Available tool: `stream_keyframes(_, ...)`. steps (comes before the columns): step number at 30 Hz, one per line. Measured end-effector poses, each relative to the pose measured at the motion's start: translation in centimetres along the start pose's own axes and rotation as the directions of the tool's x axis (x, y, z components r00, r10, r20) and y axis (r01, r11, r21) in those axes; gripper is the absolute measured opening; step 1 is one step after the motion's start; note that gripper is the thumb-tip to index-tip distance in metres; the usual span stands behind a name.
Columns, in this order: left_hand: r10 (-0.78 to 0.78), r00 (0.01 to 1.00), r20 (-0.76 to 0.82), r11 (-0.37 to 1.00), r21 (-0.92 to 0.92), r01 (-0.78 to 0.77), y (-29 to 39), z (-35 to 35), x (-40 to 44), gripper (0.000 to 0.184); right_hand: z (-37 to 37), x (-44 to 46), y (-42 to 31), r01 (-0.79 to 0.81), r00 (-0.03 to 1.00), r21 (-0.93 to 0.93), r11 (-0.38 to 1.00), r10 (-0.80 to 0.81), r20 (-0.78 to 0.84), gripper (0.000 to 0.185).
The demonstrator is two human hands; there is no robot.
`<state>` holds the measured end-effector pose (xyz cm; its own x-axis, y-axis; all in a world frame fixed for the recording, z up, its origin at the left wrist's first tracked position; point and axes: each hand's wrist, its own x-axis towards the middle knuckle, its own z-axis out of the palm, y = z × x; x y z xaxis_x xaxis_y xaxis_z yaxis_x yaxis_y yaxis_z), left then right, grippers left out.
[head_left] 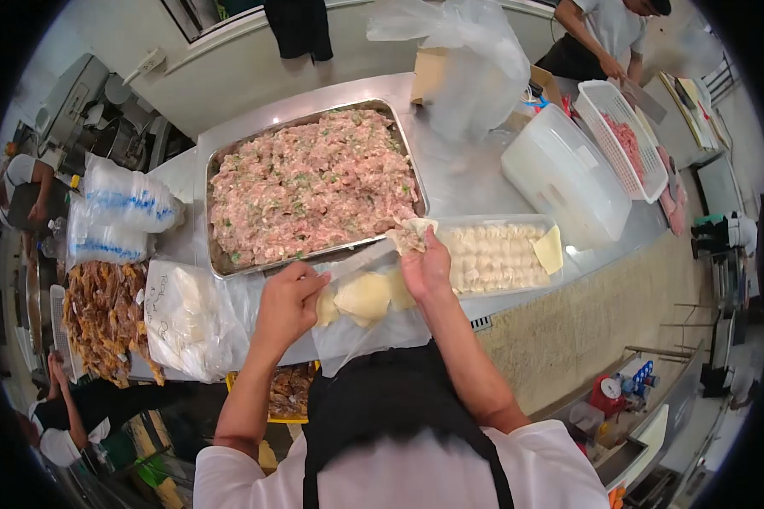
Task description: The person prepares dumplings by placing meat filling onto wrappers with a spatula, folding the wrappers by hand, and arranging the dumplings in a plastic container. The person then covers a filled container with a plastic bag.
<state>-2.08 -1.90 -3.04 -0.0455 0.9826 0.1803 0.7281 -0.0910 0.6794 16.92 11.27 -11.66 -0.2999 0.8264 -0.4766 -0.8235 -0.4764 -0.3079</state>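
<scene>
My left hand (293, 299) is closed on the handle end of a flat metal spatula (361, 260), whose blade points toward my right hand. In my right hand (427, 267) sits a dumpling (412, 235), its pale wrapper gathered up by the fingers. Beneath and between the hands lies a stack of yellowish dough wrappers (363, 299) on plastic sheeting. Just beyond them is a large metal tray (424, 199) filled with pinkish minced meat (314, 182) flecked with green. To the right, rows of folded dumplings (497, 254) fill a clear plastic container (484, 293), with a loose wrapper (549, 250) at its end.
A translucent tub (560, 170) and a white basket of meat (624, 144) stand at the right. Plastic bags (475, 68) sit at the back. On the left are wrapped packages (119, 212), a white bag (187, 318) and brown dried pieces (106, 314). Another person (603, 38) works at the far right.
</scene>
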Motion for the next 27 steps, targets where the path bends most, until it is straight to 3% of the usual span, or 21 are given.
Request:
stream_keyframes(2, -0.022, 0.998, -0.066, 0.999, 0.030, 0.024, 1.2, 0.4, 0.0, 0.014, -1.2, 0.8, 0.1, 0.079, 0.997, -0.026, 0.997, -0.079, -0.005, 0.041)
stream_keyframes(6, 0.048, 0.996, -0.080, 0.999, -0.008, -0.049, 0.2, 3.3, 0.3, 0.019, 0.8, -1.1, -0.4, 0.036, 0.996, -0.032, 0.999, -0.034, 0.081, 0.038)
stream_keyframes(8, 0.079, 0.996, -0.028, 0.996, -0.035, -0.080, -1.0, 3.6, 0.3, 0.023, -0.1, -1.6, -1.3, -0.020, 0.921, -0.073, 0.997, 0.047, 0.386, 0.036)
stream_keyframes(9, 0.029, 0.999, -0.028, 0.998, -0.062, -0.031, 0.3, 2.3, 0.3, 0.021, -0.4, -2.3, -1.3, -0.013, 0.925, -0.069, 0.998, 0.039, 0.379, 0.036)
stream_keyframes(11, -0.026, 0.999, -0.032, 0.996, -0.090, 0.023, 2.2, 0.6, 0.2, 0.019, -0.4, -3.4, -1.2, 0.245, 0.911, -0.368, 0.897, -0.083, 0.405, 0.044)
stream_keyframes(12, -0.050, 0.999, -0.007, 0.992, -0.119, 0.049, 2.9, 0.0, 0.1, 0.020, -1.4, -3.3, -0.9, 0.244, 0.911, -0.367, 0.898, -0.082, 0.404, 0.044)
stream_keyframes(13, -0.071, 0.997, 0.021, 0.986, -0.147, 0.073, 3.2, -0.3, 0.0, 0.022, -2.5, -2.9, -0.6, 0.367, 0.903, -0.624, 0.690, -0.103, 0.417, 0.049)
stream_keyframes(14, -0.065, 0.997, 0.028, 0.987, -0.148, 0.069, 3.2, -0.2, -0.3, 0.022, -3.7, -2.6, -0.6, 0.443, 0.894, -0.805, 0.395, -0.123, 0.431, 0.054)
stream_keyframes(15, -0.048, 0.994, 0.097, 0.991, -0.117, 0.059, 3.1, 0.0, -0.7, 0.023, -3.3, -3.1, -0.8, 0.443, 0.894, -0.806, 0.393, -0.132, 0.427, 0.054)
stream_keyframes(17, -0.024, 0.984, 0.175, 0.995, -0.095, 0.041, 3.3, -0.2, -1.0, 0.025, -1.8, -4.5, -1.3, 0.513, 0.848, -0.856, 0.065, -0.191, 0.494, 0.041)
stream_keyframes(18, -0.043, 0.984, 0.173, 0.994, -0.094, 0.060, 3.9, -1.2, -1.0, 0.027, -2.9, -3.7, -1.2, 0.628, 0.759, -0.777, 0.036, -0.248, 0.602, 0.016)
stream_keyframes(20, -0.066, 0.992, 0.110, 0.981, -0.175, 0.084, 3.8, -2.8, -1.0, 0.030, -3.6, -3.6, -3.1, 0.589, 0.781, -0.808, 0.015, -0.263, 0.566, 0.011)
stream_keyframes(21, -0.065, 0.991, 0.119, 0.979, -0.182, 0.086, 3.5, -3.6, -1.1, 0.030, -4.0, -3.5, -4.4, 0.554, 0.801, -0.833, 0.000, -0.271, 0.533, 0.015)
stream_keyframes(22, -0.067, 0.998, 0.002, 0.984, -0.167, 0.067, 3.4, -4.3, -1.0, 0.030, -4.5, -3.2, -5.9, 0.498, 0.817, -0.867, 0.008, -0.341, 0.466, 0.028)
stream_keyframes(23, -0.070, 0.991, -0.117, 0.987, -0.150, 0.052, 3.0, -4.8, -1.2, 0.030, -4.9, -3.0, -7.5, 0.407, 0.848, -0.906, 0.119, -0.417, 0.327, 0.030)
stream_keyframes(24, -0.074, 0.990, -0.116, 0.986, -0.155, 0.055, 2.3, -4.9, -1.5, 0.030, -5.1, -3.0, -9.0, 0.317, 0.863, -0.919, 0.236, -0.473, 0.176, 0.035)
stream_keyframes(25, -0.103, 0.987, -0.120, 0.980, -0.181, 0.080, 1.4, -4.8, -1.8, 0.029, -5.1, -2.7, -10.6, 0.317, 0.863, -0.919, 0.232, -0.472, 0.179, 0.035)
stream_keyframes(27, -0.131, 0.984, -0.124, 0.973, -0.206, 0.103, 0.5, -4.3, -2.2, 0.029, -5.0, -2.1, -13.1, 0.321, 0.805, -0.942, -0.102, -0.495, 0.328, 0.041)
